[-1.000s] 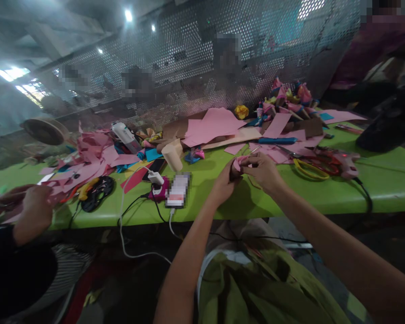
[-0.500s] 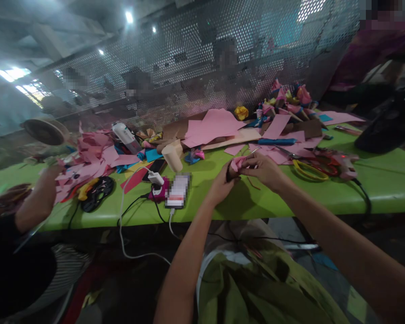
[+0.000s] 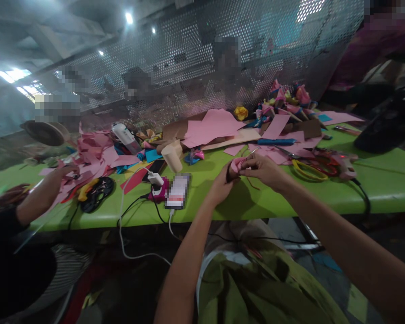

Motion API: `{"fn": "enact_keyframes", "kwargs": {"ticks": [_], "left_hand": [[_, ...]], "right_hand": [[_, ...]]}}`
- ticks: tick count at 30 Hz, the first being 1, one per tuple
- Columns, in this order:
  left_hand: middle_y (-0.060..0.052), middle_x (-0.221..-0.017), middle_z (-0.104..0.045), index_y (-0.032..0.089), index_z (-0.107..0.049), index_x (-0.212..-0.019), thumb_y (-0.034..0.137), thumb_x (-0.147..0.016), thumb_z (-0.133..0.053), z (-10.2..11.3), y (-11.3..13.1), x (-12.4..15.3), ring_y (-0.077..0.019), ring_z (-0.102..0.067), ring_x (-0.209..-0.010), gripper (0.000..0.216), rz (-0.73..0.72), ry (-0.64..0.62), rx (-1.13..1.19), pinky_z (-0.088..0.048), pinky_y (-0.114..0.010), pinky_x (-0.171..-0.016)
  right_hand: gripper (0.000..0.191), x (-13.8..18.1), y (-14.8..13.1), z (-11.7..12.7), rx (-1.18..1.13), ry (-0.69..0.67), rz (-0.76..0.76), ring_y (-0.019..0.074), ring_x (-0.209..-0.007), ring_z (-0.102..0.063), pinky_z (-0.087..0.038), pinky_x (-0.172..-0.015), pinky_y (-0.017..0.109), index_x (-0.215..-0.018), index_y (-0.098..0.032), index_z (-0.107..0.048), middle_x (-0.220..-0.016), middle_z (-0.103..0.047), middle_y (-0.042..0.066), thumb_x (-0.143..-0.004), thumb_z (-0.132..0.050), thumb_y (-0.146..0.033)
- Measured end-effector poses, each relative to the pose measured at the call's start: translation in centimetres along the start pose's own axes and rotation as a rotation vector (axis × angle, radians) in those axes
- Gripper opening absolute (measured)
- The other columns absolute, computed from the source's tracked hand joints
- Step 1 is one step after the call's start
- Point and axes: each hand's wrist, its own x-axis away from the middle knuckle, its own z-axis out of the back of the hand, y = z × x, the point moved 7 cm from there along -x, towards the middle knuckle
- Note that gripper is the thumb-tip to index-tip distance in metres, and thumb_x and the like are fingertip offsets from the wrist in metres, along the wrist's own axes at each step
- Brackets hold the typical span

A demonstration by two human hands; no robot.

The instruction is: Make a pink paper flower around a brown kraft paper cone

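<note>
A small rolled pink paper piece (image 3: 238, 164) sits between both my hands, just above the green table (image 3: 222, 202). My left hand (image 3: 222, 184) is closed round its lower part. My right hand (image 3: 265, 171) pinches its top from the right, fingers curled. Both forearms reach in from the bottom of the view. A thin dark strand hangs from under my right hand.
Pink paper sheets (image 3: 216, 123) and scraps cover the far table. Yellow and red scissors (image 3: 312, 168) and a glue gun (image 3: 344, 164) lie right. A phone (image 3: 177, 191) on a charger cable lies left of centre. A co-worker's hand (image 3: 59, 177) reaches into scraps at left.
My hands have barely shifted on the pink piece. The co-worker's hand at left has stretched forward into the pile of pink scraps.
</note>
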Motion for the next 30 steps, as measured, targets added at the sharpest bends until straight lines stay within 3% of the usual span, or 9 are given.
{"fn": "enact_keyframes", "kwargs": {"ticks": [10,15,30], "left_hand": [[-0.012,-0.154,-0.051,0.019,-0.040,-0.148,0.015,-0.085,-0.061,-0.21,0.18,0.07,-0.0268,-0.048,-0.142,0.067,0.022,-0.018,-0.069,-0.034,-0.043,-0.123],[-0.012,-0.155,-0.050,0.019,-0.042,-0.149,0.014,-0.086,-0.061,-0.23,0.37,0.15,-0.0278,-0.045,-0.144,0.066,0.036,-0.009,-0.120,-0.029,-0.043,-0.126],[-0.014,-0.152,-0.052,0.016,-0.043,-0.146,0.017,-0.083,-0.063,-0.15,-0.03,0.13,-0.0289,-0.047,-0.141,0.066,-0.028,0.000,-0.051,-0.032,-0.041,-0.123]], "right_hand": [[0.027,0.32,-0.41,-0.56,-0.109,-0.050,-0.100,0.0226,-0.080,-0.057,-0.042,-0.076,0.036,-0.063,-0.022,-0.071,-0.072,-0.062,0.002,-0.063,-0.076,-0.048],[0.024,0.27,0.08,-0.58,-0.121,-0.001,-0.129,0.0235,-0.080,-0.057,-0.042,-0.078,0.037,-0.064,-0.021,-0.072,-0.074,-0.063,0.003,-0.062,-0.074,-0.046],[0.034,0.41,-0.72,-0.95,-0.132,-0.147,-0.127,0.0170,-0.067,-0.048,-0.036,-0.067,0.033,-0.055,-0.021,-0.060,-0.062,-0.052,-0.001,-0.066,-0.074,-0.050]]}}
